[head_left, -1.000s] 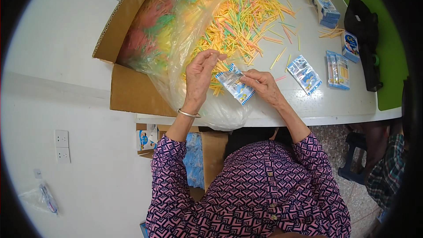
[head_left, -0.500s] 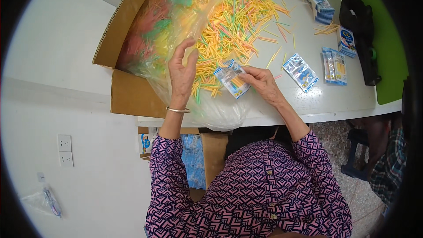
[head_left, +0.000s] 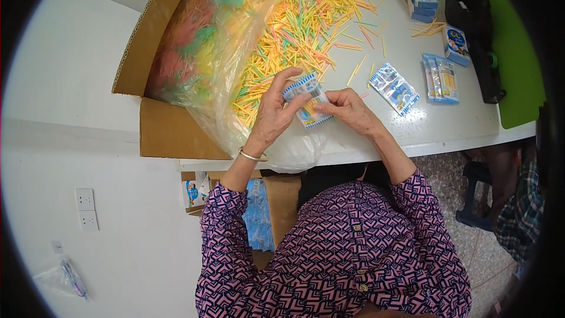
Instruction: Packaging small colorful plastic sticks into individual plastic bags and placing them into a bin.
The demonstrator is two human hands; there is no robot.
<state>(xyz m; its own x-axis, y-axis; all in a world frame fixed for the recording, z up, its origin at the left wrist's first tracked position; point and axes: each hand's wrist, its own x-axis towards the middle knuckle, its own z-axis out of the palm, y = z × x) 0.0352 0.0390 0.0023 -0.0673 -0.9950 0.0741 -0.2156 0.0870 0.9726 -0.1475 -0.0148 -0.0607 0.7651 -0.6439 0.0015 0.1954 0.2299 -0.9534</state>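
At far left, a double socket (head_left: 87, 209) sits on the white wall, with a small clear bag (head_left: 69, 278) hanging lower down. A cardboard box (head_left: 179, 132) stands open at the left end of the worktop (head_left: 465, 126), and a clear plastic liner (head_left: 220, 91) full of pink, green and yellow sticks spills out of it. The loose heap of sticks (head_left: 294, 38) spreads rightward from the liner. Below the worktop's edge, blue packaging (head_left: 259, 215) shows in another carton.

Of the person's two hands, the left hand (head_left: 275, 109), a bangle (head_left: 253, 156) at its wrist, grasps the left side of a blue-and-white packet (head_left: 312, 115), its thumb across the face. The right hand (head_left: 353, 112) pinches the packet's right edge between thumb and fingers. The packet is held tilted in front of the heap, yellow showing through it.

Farther right, a flat sachet (head_left: 395, 89) lies near a few stray sticks; beyond it come stacked blue packs (head_left: 419, 1), two overlapping filled sachets (head_left: 441, 79), a small blue box (head_left: 456, 46) and a black bag (head_left: 471, 26) against the green panel (head_left: 521, 76).
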